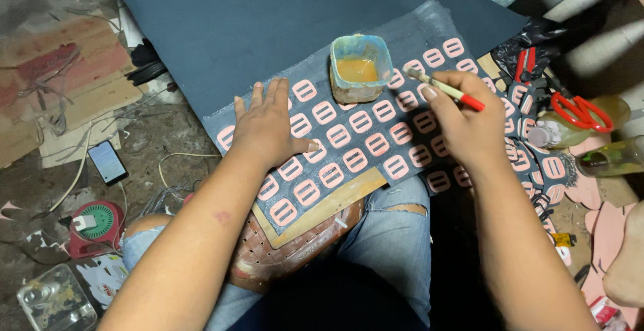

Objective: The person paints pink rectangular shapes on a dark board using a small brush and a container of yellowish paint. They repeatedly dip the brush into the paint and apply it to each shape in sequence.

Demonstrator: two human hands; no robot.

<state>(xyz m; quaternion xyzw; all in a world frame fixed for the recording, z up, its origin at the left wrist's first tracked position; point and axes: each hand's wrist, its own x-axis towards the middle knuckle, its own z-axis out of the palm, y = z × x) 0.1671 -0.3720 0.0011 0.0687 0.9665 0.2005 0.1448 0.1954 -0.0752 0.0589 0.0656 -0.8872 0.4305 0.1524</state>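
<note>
left hand [268, 126] lies flat, covering part of the sheet [376, 130]; right hand [463, 116] pinches a brush [443, 88], bristles blurred.

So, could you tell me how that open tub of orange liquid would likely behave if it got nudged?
The tub looks light and thin-walled, so it may slide or tip easily. It has no lid, so the liquid would probably spill onto the dark sheet. Its smeared walls may be sticky.

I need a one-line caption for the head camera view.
Left hand presses a dark sheet of pink pieces; right hand holds a brush beside a glue tub.
</note>
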